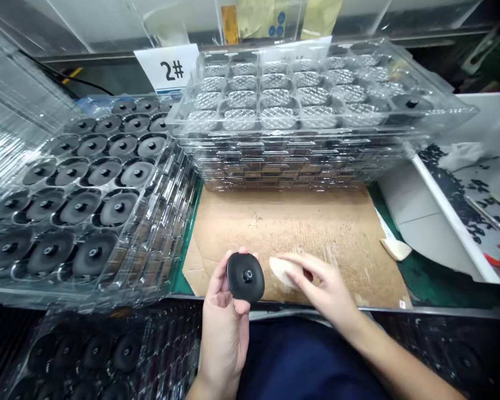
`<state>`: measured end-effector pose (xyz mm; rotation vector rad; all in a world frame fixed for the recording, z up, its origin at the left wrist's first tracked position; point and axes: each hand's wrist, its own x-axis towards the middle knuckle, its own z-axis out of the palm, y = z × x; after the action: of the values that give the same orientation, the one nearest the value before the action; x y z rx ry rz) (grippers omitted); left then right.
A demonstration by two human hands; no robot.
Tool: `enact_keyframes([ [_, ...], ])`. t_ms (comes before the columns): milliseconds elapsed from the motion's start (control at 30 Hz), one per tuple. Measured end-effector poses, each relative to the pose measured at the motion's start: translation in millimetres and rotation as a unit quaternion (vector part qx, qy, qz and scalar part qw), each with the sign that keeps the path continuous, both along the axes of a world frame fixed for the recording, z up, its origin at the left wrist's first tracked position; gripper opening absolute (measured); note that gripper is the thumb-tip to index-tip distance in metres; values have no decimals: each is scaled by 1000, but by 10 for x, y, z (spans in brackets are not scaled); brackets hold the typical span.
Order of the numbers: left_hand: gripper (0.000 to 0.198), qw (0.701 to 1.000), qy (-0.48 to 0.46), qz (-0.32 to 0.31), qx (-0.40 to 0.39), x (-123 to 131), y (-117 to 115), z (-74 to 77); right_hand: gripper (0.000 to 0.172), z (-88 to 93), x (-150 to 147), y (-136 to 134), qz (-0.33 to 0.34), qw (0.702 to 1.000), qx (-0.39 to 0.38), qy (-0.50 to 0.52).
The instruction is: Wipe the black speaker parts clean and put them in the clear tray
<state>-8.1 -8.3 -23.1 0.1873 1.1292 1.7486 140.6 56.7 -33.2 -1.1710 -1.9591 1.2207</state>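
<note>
My left hand (225,316) holds a round black disc-shaped part (245,277) between fingers and thumb, its central stud facing up. My right hand (323,283) is just to the right of it, pinching a white pad (283,271), possibly cloth or foam. The pad is close to the disc's edge, but I cannot tell whether they touch. Beneath both hands lies a brown cardboard sheet (283,233).
A clear blister tray (91,189) of black discs stands at left, with more below the bench edge. A stack of clear trays (300,161) holding mesh-patterned discs stands behind the cardboard, beside a "2#" card (168,69). A green mat (425,266) and white-edged sheet lie at right.
</note>
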Motion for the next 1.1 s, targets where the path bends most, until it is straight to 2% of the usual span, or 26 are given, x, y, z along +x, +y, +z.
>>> enact_keyframes([
  [67, 62, 1000, 3, 2, -1, 30, -4, 26, 28, 337, -181, 26, -19, 998, 29, 57],
  [133, 61, 1000, 0, 0, -11, 29, -14, 49, 29, 574, -341, 39, 38, 991, 67, 112],
  [167, 60, 1000, -1, 1, -19, 16, -23, 54, 29, 633, -385, 41, 67, 989, 66, 114],
  [233, 59, 1000, -5, 0, -26, -25, -45, 46, 25, 642, -375, 53, 118, 991, 20, 66],
  [333, 58, 1000, -2, 3, -15, -66, -81, 14, 20, 557, -209, 88, 106, 993, -42, 2],
  [433, 62, 1000, 15, 9, 1, -29, -100, 29, 23, 584, -116, 73, 19, 999, 3, 25],
  [467, 64, 1000, 15, 0, -2, -8, -103, 49, 25, 622, -131, 52, 18, 998, 30, 48],
  [567, 62, 999, -18, -46, -11, 17, -110, 113, 31, 732, -264, -12, 108, 979, 111, 129],
  [633, 60, 998, -36, -60, -8, -13, -113, 122, 29, 755, -351, -20, 188, 968, 109, 124],
  [700, 53, 998, -39, -46, -18, -51, -114, 98, 26, 742, -414, 4, 234, 967, 74, 68],
  [767, 48, 998, -51, -36, -19, -64, -121, 67, 24, 715, -472, 36, 219, 973, 68, 38],
  [867, 38, 995, -92, -46, 0, -56, -144, 58, 28, 696, -515, 54, 160, 976, 121, 89],
  [933, 42, 993, -101, -69, 6, -74, -163, 77, 27, 711, -453, 47, 193, 969, 105, 109],
  [1000, 49, 992, -93, -88, 3, -110, -175, 103, 23, 740, -312, 36, 245, 966, 46, 72],
  [1033, 54, 991, -94, -98, 5, -122, -177, 114, 22, 755, -233, 33, 247, 968, 21, 40],
  [1100, 55, 989, -105, -108, -4, -108, -170, 135, 23, 777, -113, 35, 201, 979, 23, -27],
])
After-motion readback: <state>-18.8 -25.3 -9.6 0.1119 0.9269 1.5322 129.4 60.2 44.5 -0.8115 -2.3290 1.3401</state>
